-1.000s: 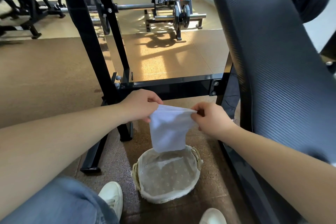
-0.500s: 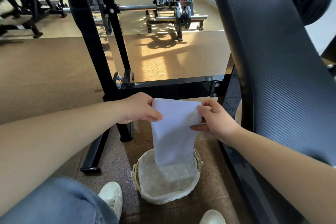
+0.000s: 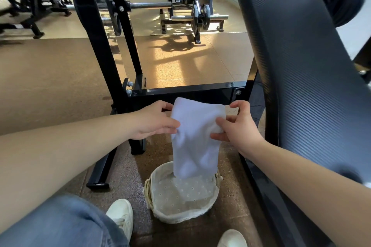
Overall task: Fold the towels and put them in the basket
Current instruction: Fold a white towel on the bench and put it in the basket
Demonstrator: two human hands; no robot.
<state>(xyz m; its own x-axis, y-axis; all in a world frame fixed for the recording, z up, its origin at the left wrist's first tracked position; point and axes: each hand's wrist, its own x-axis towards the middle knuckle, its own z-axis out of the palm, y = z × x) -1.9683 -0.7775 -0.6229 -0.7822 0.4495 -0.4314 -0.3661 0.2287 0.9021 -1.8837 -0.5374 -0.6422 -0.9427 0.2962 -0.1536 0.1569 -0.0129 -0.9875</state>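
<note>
A white towel point(image 3: 193, 142) hangs folded lengthwise in the air above the floor. My left hand point(image 3: 154, 120) pinches its left edge and my right hand point(image 3: 236, 124) pinches its right edge, thumbs on the near side. The towel's lower end dangles over the far rim of a round basket point(image 3: 160, 210) lined with pale eyelet cloth, which stands on the floor between my feet. Nothing else is seen inside the basket.
A black steel rack frame point(image 3: 186, 93) crosses just behind the towel, with its upright and foot at left. A padded black bench back point(image 3: 301, 66) fills the right side. My white shoes point(image 3: 122, 216) and a denim knee lie near the basket. Barbells stand farther back.
The towel's top has been raised and spread wider between my hands, and it now hangs longer and flatter. Both hands shifted their hold lower down its side edges.
</note>
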